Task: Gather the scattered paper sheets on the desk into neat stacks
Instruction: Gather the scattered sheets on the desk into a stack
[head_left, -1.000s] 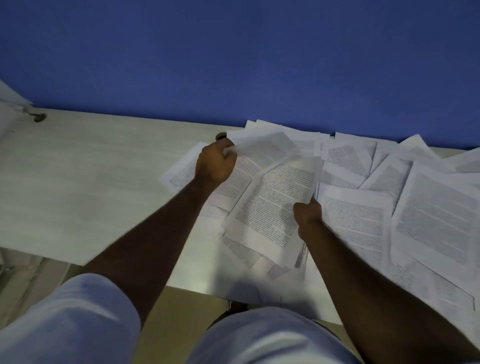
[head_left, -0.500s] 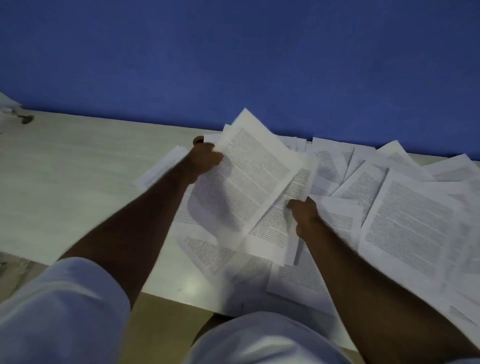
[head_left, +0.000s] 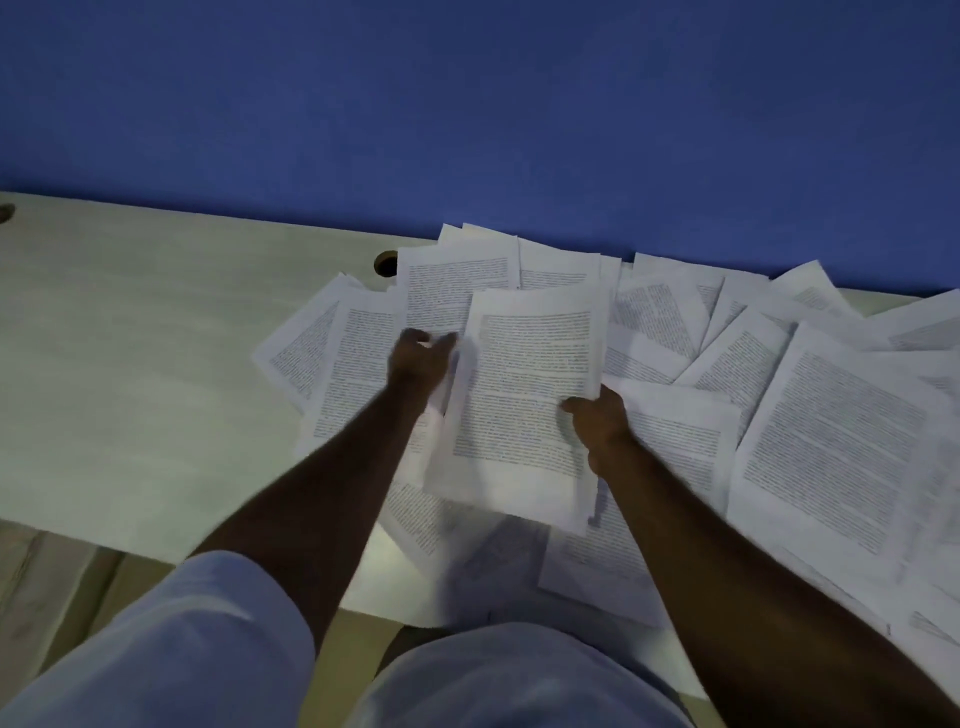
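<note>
Between your two hands, over the middle of the desk (head_left: 130, 364), you hold a small bundle (head_left: 524, 405) of printed sheets, lifted slightly off the pile. Your right hand (head_left: 597, 421) has its fingers clamped on the bundle's right edge, thumb on top. Your left hand (head_left: 418, 358) sits at the left edge; motion blur hides its fingers, so I cannot tell whether they grip the paper or hang loose beside it.

You look early in the gathering step: most sheets (head_left: 831, 431) lie fanned and overlapping to the right and along the blue wall (head_left: 467, 104), with a few more (head_left: 332, 358) under your left forearm. Next, you probably need to square the bundle's edges, then slide another loose sheet onto it without creasing a corner.

Half a second ago your left hand was swinging one tilted sheet across; now that sheet lies flatter on the bundle, and your left hand has dropped toward you.
</note>
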